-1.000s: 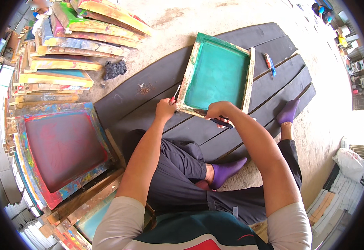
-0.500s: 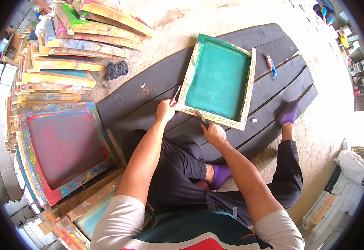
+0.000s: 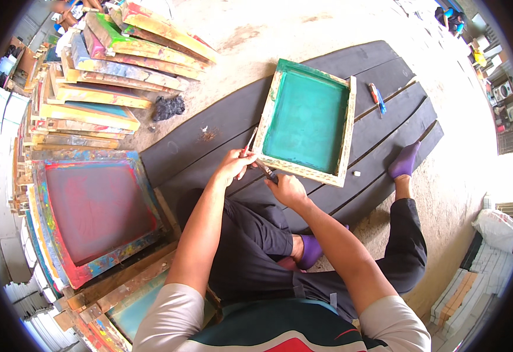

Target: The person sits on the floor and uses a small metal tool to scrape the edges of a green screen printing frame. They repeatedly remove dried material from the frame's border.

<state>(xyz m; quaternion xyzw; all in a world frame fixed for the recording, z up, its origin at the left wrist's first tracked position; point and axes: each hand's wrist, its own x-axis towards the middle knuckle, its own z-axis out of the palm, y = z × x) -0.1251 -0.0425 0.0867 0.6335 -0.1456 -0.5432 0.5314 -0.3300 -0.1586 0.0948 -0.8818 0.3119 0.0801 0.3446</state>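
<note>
We sit on the sandy floor (image 3: 280, 35) with our legs folded over a set of wide dark boards (image 3: 221, 126) that lie side by side and carry the work. To our left a tall stack of paint-smeared wooden frames (image 3: 104, 70) leans in layers, and nearer us one large frame with a red mesh (image 3: 95, 208) lies flat against more of them. The piece we are working on, a pale wooden frame with a teal mesh (image 3: 306, 120), rests flat on the boards just ahead of our hands, its near left corner right by them.

Our left hand (image 3: 234, 166) is closed around a thin stick-like tool (image 3: 249, 141) that points up along the frame's left edge. Our right hand (image 3: 285, 189) is closed too, clamped on a dark-handled tool (image 3: 266, 172) whose tip sits at the lower left corner of the frame (what kind of tool it is, we cannot tell at this size). The two hands are near each other, almost touching.

To do this well, we judge that the frame should stay flat and steady on the boards, with the working tip kept on the wood of the corner and off the mesh, which would tear easily. Short, controlled strokes away from the left fingers would be safest.

Beyond the frame lie a red and a blue pen (image 3: 377, 98), and a small white bit (image 3: 356, 173) sits by its lower right corner.
</note>
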